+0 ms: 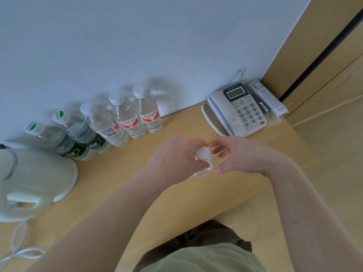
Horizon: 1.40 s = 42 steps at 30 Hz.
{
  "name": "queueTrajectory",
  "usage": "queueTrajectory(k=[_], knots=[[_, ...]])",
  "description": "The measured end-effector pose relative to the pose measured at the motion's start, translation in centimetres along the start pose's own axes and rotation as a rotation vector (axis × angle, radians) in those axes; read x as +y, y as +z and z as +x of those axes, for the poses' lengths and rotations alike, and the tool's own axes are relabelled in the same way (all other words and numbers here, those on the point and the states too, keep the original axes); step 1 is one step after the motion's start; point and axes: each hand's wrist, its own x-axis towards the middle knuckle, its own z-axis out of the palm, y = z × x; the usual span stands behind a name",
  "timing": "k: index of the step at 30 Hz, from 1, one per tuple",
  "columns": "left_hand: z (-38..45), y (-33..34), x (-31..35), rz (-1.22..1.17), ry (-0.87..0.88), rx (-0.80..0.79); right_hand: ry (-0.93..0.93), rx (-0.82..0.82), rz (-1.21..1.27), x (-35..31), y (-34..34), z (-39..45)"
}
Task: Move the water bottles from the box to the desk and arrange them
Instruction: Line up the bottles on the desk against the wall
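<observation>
Here the bottle [202, 161] is gripped below its cap by the left hand [176, 158]; the right hand [235, 156] seems loosely uncurled beside it. If jostled, the bottle could be tipped.

- Five water bottles [125, 114] stand in a row on the worktop [176, 193], against the wall [137, 46] behind them.
- A kettle [29, 179] sits on the worktop left of and nearer than the row.
- A telephone [237, 110] lies at the far right, a remote control [268, 98] just right of it.
- Between row and telephone, nearer the front, the left hand [176, 160] holds a sixth bottle [203, 161] upright, with the right hand [239, 156] just beside its cap.
</observation>
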Motion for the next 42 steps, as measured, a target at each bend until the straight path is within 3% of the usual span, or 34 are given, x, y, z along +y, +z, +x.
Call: queueTrajectory(k=[42], knots=[[11.0,-8.6,-7.3,0.033,-0.114,0.16,-0.03,0.105,0.101,-6.2,-1.7,12.5]])
